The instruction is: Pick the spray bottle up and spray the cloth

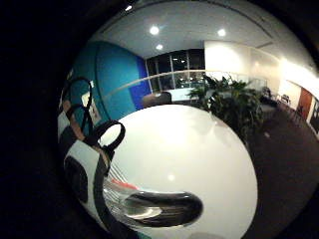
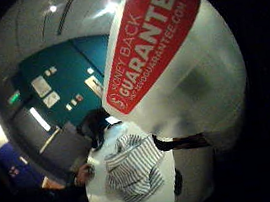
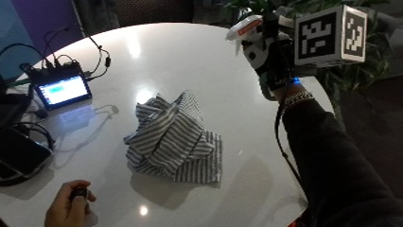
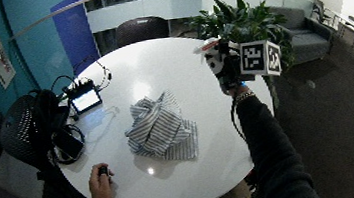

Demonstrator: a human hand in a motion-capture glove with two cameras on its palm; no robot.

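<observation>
The gloved right hand (image 3: 272, 56) is raised above the far edge of the round white worktop (image 3: 189, 61), its fingers curled round the spray bottle (image 3: 247, 27) — the grip has the bottle in hand, lifted clear of the surface. From the outside view only the bottle's white-and-red spray head shows, poking out past the fingers and pointing away from the person's sleeve (image 3: 334, 161). In the thumb-side palm view the bottle's pale body with its red "MONEY BACK GUARANTEE" label (image 2: 151, 38) fills much of the picture, close against the palm. The striped cloth (image 3: 173, 139) lies crumpled in a heap near the middle of the worktop, well apart from the bottle and lower than it, nearer the person than the bottle is. Beyond the cloth, toward the blue wall side, a small device with a lit screen (image 3: 62, 90) sits on the worktop with black cables (image 3: 94, 45) trailing from it, and a dark bag (image 3: 19, 151) sits at the rim next to it. On the near side of the cloth the bare left hand (image 3: 69, 205) rests on the worktop holding a small dark object — I cannot tell what it is. A leafy potted plant (image 4: 242, 18) stands just behind the raised bottle, off the worktop.
</observation>
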